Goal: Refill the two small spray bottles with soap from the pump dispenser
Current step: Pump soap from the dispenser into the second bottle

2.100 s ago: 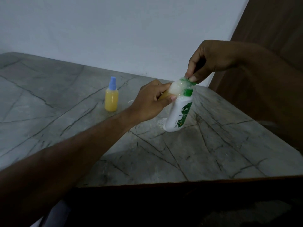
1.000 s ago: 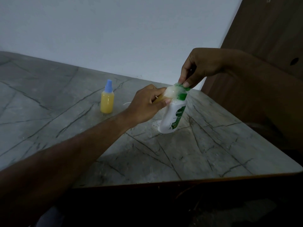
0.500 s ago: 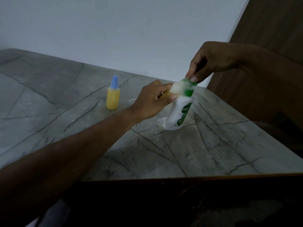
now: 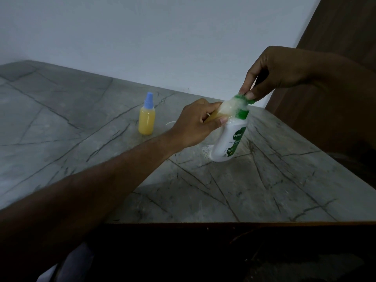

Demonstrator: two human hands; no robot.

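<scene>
A white dispenser point(image 4: 228, 139) with a green collar and pump head stands on the grey marble table point(image 4: 254, 190), near the far right corner; its long axis leans, the base set toward the viewer's left and the top tilted up and to the right. The right hand point(image 4: 272, 72) comes in from the right above it, fingers curled and closed with the tips pressed down on the green pump head point(image 4: 243, 99). The left hand point(image 4: 196, 125) reaches from the lower left and grips a small bottle point(image 4: 218, 113) of yellow liquid, fingers and thumb wrapped around its body; this bottle lies tilted nearly sideways, its long axis running from lower left to upper right, its open end pointing up and right at the pump spout. White foam point(image 4: 232, 106) covers that end and the spout, so the mouth itself and whether it touches the spout cannot be made out. A little foam point(image 4: 206, 150) also sits on the table against the dispenser's base on its left. A second spray bottle point(image 4: 147, 119), filled with yellow liquid and closed with a blue cap, stands upright on the table well to the left of the hands, its cap pointing straight up. Behind the table is a pale wall point(image 4: 162, 37), and a brown wooden panel point(image 4: 341, 27) fills the upper right
</scene>
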